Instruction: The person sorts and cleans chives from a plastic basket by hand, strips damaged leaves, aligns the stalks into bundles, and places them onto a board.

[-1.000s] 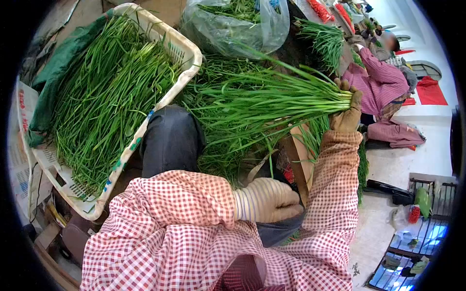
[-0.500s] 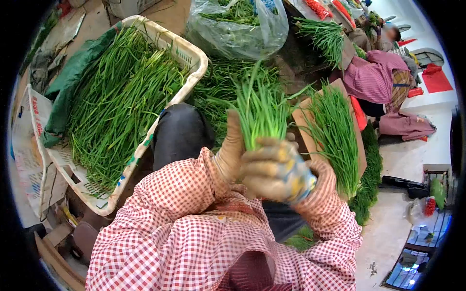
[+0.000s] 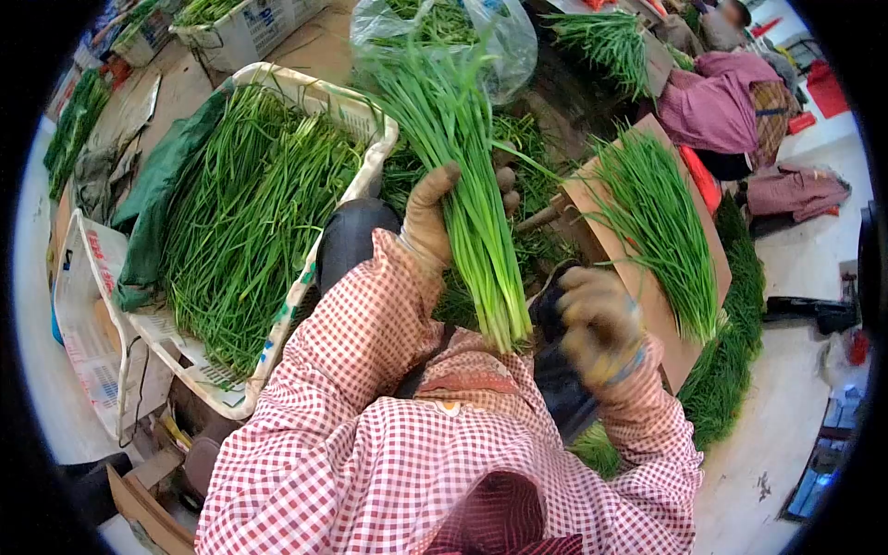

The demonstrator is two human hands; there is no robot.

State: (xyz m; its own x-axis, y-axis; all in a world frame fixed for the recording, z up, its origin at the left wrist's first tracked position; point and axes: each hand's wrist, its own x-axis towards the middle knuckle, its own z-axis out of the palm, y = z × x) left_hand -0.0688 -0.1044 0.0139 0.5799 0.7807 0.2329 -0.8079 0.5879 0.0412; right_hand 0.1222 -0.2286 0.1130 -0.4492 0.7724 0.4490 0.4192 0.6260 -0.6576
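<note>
A bunch of green chives (image 3: 476, 213) stands out in front of my body, leaves pointing up and away, pale stem ends towards my lap. My gloved left hand (image 3: 433, 217) is closed round its middle, thumb on the near side and fingertips showing beyond the leaves. Apart from the bunch, to the right of the stem ends, is my gloved right hand (image 3: 601, 319). It is smeared by motion, its fingers look bent, and nothing shows in it. Beside that hand, more chives (image 3: 661, 231) lie on a cardboard sheet (image 3: 684, 370).
On the left, a white plastic crate (image 3: 381, 139) holds loose chives and a green cloth (image 3: 166, 203). A clear plastic bag (image 3: 513, 55) of greens stands ahead. Dark green bundles (image 3: 731, 370) lie beyond the cardboard. A co-worker in a pink checked top (image 3: 712, 106) sits at the upper right.
The chives have swung up and left in my left hand, showing their full length. My right hand has come off the stems and moved right. The view has shifted slightly.
</note>
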